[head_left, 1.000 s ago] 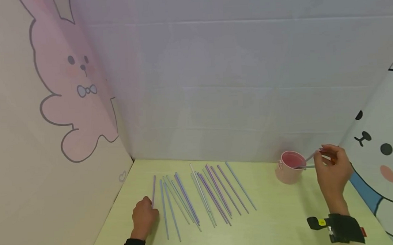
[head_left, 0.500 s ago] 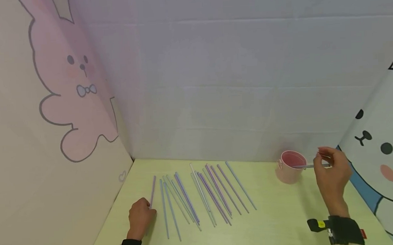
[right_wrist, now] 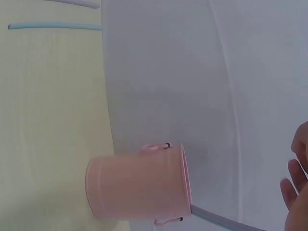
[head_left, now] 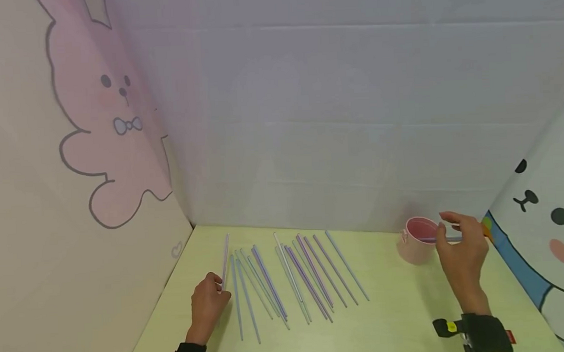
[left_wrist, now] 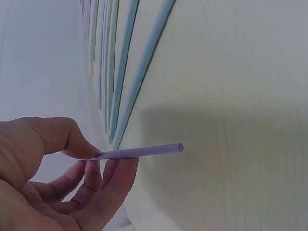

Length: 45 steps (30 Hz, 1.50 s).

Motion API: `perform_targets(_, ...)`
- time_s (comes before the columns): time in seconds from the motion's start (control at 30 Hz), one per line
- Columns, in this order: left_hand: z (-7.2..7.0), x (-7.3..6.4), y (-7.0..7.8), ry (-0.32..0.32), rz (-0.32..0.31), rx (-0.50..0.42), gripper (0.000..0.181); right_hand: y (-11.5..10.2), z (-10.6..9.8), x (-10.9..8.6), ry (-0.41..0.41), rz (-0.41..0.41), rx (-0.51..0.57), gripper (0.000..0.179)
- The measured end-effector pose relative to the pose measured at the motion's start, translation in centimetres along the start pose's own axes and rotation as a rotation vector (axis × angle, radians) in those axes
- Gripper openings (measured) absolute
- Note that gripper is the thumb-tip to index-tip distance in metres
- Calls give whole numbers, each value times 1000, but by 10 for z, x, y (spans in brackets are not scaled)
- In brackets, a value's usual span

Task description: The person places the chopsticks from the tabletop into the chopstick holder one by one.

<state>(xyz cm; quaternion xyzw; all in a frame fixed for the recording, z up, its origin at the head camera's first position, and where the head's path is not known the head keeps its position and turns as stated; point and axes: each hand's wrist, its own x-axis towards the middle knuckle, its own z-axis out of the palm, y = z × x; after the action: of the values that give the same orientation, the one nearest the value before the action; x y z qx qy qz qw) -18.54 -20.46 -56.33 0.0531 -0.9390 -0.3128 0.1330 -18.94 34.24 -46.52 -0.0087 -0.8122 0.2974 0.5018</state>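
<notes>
The left hand [head_left: 210, 308] pinches a purple straw [head_left: 226, 252] near its lower end, thumb on one side and fingers on the other; a short end sticks out toward the near side, while the longer part points far. The right hand [head_left: 463, 249] has its fingers gently bent with thumb and forefinger apart, nothing visible between them. It is just beside the right side of a pink bucket [right_wrist: 139, 185], which stands upright at the far right. At least one pale straw [right_wrist: 221, 220] leans out over the bucket's right rim, passing behind the right hand. Between the hands, loose straws [head_left: 310, 284] in blue, green, purple and white fan across the worktop [head_left: 374, 329], some touching or crossing. A white backdrop [head_left: 309, 154] rises behind the bucket.
</notes>
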Motion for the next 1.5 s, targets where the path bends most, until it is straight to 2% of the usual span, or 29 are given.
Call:
perform_targets(0.1,3,-1,7,5,35,-22,27,-6,7,-7,-46,17,3,32)
perform_targets(0.23,6,-2,14,41,71,-21,26,-11,17,-16,-113,-4,17,33)
perform_targets(0.37,5,-2,23,83,113,-36,25,-19,29,-25,-143,-23,81,30)
perform_targets(0.5,7,-3,32,96,163,-71,26,-31,44,-38,-169,-29,151,30)
perform_targets(0.63,13,-7,41,100,213,-110,26,-46,59,-53,-223,-7,233,32)
perform_targets(0.87,22,-18,50,129,327,-181,28,-77,75,-71,-356,80,393,29)
perform_targets(1.13,25,-16,67,99,410,-223,27,-112,84,-79,-440,85,534,28)
perform_targets(1.27,31,-19,79,97,471,-250,30,-124,92,-89,-516,97,609,29)
perform_targets(1.5,42,-31,99,20,541,-257,30,-143,91,-105,-610,211,798,33)
